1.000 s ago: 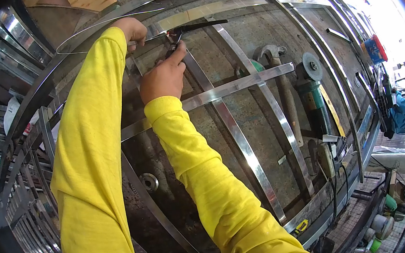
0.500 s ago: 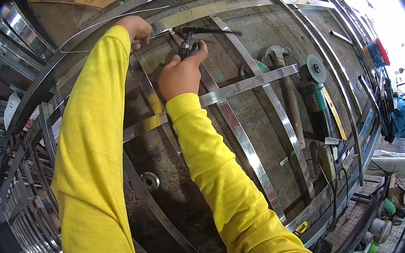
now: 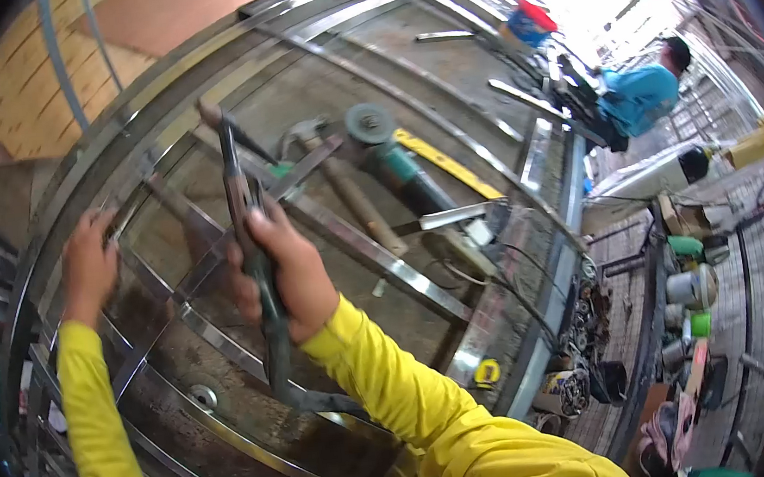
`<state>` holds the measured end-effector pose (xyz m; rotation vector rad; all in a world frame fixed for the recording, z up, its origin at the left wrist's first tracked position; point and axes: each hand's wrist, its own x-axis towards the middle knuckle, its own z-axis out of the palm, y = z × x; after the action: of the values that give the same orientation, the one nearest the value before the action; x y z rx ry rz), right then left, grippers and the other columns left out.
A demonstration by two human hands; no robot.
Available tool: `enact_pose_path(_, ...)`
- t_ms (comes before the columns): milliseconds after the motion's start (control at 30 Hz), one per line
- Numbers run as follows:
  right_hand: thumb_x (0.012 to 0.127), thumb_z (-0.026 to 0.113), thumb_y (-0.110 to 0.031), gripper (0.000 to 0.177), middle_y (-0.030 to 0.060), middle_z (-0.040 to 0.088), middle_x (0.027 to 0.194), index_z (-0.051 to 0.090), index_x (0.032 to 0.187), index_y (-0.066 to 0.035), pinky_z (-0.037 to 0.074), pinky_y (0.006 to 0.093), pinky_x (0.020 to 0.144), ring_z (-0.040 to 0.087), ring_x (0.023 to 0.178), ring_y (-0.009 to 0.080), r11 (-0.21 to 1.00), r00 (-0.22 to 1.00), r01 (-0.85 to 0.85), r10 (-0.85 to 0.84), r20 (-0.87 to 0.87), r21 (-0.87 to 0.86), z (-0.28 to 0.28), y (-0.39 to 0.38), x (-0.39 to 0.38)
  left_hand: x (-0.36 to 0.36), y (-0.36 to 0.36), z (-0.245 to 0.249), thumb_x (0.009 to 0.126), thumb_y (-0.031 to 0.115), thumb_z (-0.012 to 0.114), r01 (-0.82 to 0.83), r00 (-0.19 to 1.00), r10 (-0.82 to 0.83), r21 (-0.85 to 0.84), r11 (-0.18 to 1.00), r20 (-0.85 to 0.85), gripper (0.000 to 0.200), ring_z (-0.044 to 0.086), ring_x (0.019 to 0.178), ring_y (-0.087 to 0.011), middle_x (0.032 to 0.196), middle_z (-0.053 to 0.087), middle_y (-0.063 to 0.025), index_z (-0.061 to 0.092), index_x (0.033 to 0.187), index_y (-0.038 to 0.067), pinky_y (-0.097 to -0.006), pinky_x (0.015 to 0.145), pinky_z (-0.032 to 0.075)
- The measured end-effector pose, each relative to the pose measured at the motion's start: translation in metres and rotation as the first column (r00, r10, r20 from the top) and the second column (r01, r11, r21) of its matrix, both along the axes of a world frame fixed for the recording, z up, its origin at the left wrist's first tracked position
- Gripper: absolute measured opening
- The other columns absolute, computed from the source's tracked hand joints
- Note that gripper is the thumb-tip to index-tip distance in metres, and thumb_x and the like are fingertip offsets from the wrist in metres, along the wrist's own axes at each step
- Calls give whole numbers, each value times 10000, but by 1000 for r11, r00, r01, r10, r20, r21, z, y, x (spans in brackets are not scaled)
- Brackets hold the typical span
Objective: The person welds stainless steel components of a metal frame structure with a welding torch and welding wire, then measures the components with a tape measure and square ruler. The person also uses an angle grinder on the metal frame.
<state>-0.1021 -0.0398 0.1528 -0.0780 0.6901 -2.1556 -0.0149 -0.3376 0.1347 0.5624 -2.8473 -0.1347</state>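
My right hand is wrapped around a black TIG welding torch, held upright above the metal frame. Its cable runs down from my fist and bends toward my sleeve. My left hand is at the left side of the frame, its fingers curled together near a crossbar; what they hold is too small to make out. Beneath both hands lies a frame of shiny flat metal bars crossing one another. To the right of the torch, a hammer and an angle grinder rest on the work surface.
A yellow level lies beside the grinder. A yellow tape measure is near the table edge. A round metal disc sits between bars. Beyond the table, a person in a blue shirt is low down, near a red and blue bucket.
My view has turned to the right, bringing the person in blue into sight. My right hand has raised the torch away from the frame. My left hand is farther from it, and the thin rod no longer shows clearly.
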Motion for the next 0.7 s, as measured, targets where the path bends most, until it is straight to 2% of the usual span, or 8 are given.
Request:
enact_pose_path(100, 1003, 509, -352, 417, 85, 617, 928, 400, 1341, -133, 507, 344, 505, 590, 558, 210, 984, 985, 119, -100, -141, 134, 3, 57, 56, 39, 92, -20, 954, 274, 617, 103, 971, -45, 242, 965, -233, 398, 556, 1194, -351, 1267, 591, -194, 595, 1240, -1, -426, 1047, 412)
enact_pose_path(200, 1009, 477, -411, 541, 200, 670, 925, 373, 1328, 14, 537, 472, 681, 651, 730, 421, 761, 554, 509, 67, -830, 401, -23, 113, 139, 94, 250, 25, 1013, 370, 518, 293, 953, -34, 880, 375, -302, 403, 601, 1015, -210, 1089, 644, -124, 602, 1181, 13, -346, 904, 466)
enact_pose_path(400, 968, 517, -418, 432, 200, 681, 862, 586, 1080, -7, 535, 506, 696, 661, 784, 444, 313, 89, 181, 939, -333, 932, 85, 276, 205, 218, 398, 48, 1029, 291, 476, -98, 995, 13, 959, 267, 98, 266, 617, 779, -190, 847, 620, -72, 570, 1049, 43, -355, 713, 482)
enact_pose_path(467, 914, 613, -372, 330, 164, 650, 850, 594, 857, -47, 520, 465, 622, 651, 723, 366, 480, 147, 624, 703, -696, 617, 110, 325, 229, 255, 443, 53, 1022, 273, 483, -229, 971, 81, 971, 63, 224, 254, 623, 685, -201, 772, 604, -76, 567, 1051, 35, -377, 646, 480)
enact_pose_path(567, 884, 614, -360, 308, 118, 597, 937, 635, 982, -68, 469, 462, 752, 587, 858, 338, 500, -78, 810, 609, -789, 306, 94, 373, 226, 293, 496, 81, 1020, 263, 477, 8, 1000, -19, 908, 418, 0, 252, 624, 592, -277, 708, 597, -122, 563, 1052, 29, -414, 590, 474)
enact_pose_path(600, 950, 538, -391, 358, 142, 603, 852, 664, 971, -56, 475, 448, 717, 583, 783, 353, 546, -65, 646, 736, -674, 534, 76, 391, 229, 301, 511, 86, 1018, 250, 477, 106, 994, -54, 858, 502, -91, 241, 630, 622, -319, 726, 604, -150, 561, 1053, 26, -422, 595, 469)
enact_pose_path(633, 1024, 425, -425, 469, 109, 570, 700, 676, 912, -45, 475, 407, 620, 557, 622, 287, 581, 420, 108, 709, -566, 807, 59, 404, 230, 306, 521, 90, 1016, 236, 476, 200, 980, -108, 791, 579, -168, 231, 636, 653, -360, 743, 611, -178, 558, 1055, 24, -431, 600, 465)
enact_pose_path(700, 1051, 380, -463, 537, -17, 466, 628, 659, 882, -36, 372, 271, 482, 435, 522, 90, 660, 700, -505, 690, -183, 556, 70, 436, 236, 317, 536, 98, 1004, 205, 499, 277, 961, -171, 766, 580, -218, 198, 609, 704, -433, 767, 616, -208, 556, 1058, 23, -452, 606, 457)
